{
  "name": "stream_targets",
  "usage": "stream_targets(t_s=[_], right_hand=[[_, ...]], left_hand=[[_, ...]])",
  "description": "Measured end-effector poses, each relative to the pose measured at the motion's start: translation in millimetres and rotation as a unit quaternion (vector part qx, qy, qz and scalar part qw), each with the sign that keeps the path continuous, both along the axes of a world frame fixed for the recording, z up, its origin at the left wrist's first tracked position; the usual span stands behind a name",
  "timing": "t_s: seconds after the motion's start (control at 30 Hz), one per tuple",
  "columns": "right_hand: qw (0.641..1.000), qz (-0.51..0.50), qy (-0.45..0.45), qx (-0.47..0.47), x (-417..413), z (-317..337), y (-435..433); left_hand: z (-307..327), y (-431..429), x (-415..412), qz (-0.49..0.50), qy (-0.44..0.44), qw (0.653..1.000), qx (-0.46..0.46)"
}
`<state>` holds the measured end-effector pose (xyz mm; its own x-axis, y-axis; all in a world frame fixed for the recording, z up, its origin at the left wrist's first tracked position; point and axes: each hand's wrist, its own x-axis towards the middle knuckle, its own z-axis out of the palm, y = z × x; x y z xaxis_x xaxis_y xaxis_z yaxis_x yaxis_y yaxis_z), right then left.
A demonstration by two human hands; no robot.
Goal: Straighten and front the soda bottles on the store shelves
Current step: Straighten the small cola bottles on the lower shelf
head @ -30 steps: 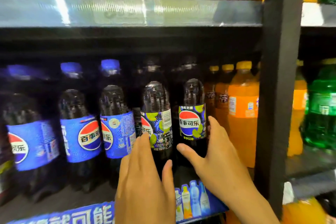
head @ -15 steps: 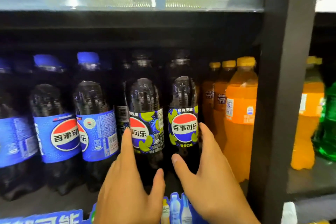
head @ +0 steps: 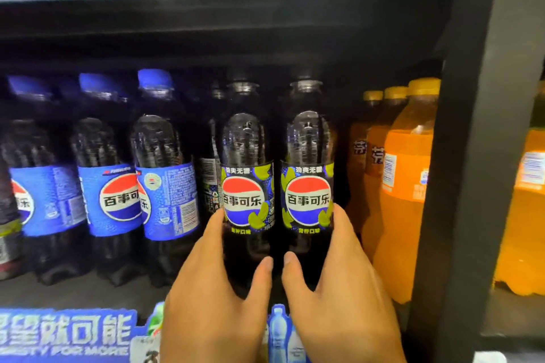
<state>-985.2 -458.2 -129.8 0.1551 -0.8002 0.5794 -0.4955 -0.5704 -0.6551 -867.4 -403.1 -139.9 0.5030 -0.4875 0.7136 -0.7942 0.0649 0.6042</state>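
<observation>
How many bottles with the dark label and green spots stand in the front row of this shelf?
2. The left lime-label bottle is in the left hand; the right lime-label bottle is in the right hand, beside the orange bottles. More may stand hidden behind them.

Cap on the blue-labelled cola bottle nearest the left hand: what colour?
Blue cap, clearest in the head view.

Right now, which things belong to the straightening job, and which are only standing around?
In the job:
left hand
right hand
left lime-label cola bottle
right lime-label cola bottle

Standing around:
blue-label cola bottles
orange soda bottles
shelf-edge banner
</observation>
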Motion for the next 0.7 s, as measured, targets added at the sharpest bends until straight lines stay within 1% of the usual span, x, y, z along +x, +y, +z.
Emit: stream_targets(t_s=[0.13, 0.2, 0.23, 0.3, 0.4, 0.47, 0.57, 0.63, 0.7], right_hand=[[0.999, -0.026, 0.004, 0.018, 1.3, -0.2, 0.5], [0.999, -0.023, -0.024, 0.012, 2.5, 1.2, 2.6], [0.998, -0.023, -0.049, -0.010, 3.7, 2.1, 4.6], [0.990, -0.045, -0.098, -0.094, 3.9, 2.1, 10.0], [0.953, -0.089, -0.125, -0.261, 8.4, 3.6, 23.1], [0.942, -0.082, -0.140, -0.295, 23.6, 4.8, 35.4], [0.953, -0.034, -0.121, -0.274, 58.9, 7.2, 54.2], [0.969, -0.012, -0.093, -0.229, 82.9, 7.0, 63.8], [0.985, -0.016, -0.054, -0.163, 102.4, 6.4, 68.5]], left_hand=[[2.1, 1.8, -0.1, -0.013, 0.001, 1.000, -0.008], [4.2, 6.4, 0.3, -0.041, 0.016, 0.998, -0.034], [6.2, 10.4, 1.8, -0.055, 0.021, 0.997, -0.051], [10.3, 20.3, 8.7, -0.083, 0.021, 0.991, -0.098], [17.9, 37.5, 28.8, -0.080, -0.012, 0.988, -0.129], [21.8, 47.7, 48.6, -0.052, -0.037, 0.988, -0.138], [25.6, 59.3, 78.4, -0.024, -0.063, 0.987, -0.146], [24.7, 64.8, 99.1, -0.011, -0.066, 0.988, -0.142], [21.4, 66.1, 116.1, 0.003, -0.047, 0.991, -0.124]])
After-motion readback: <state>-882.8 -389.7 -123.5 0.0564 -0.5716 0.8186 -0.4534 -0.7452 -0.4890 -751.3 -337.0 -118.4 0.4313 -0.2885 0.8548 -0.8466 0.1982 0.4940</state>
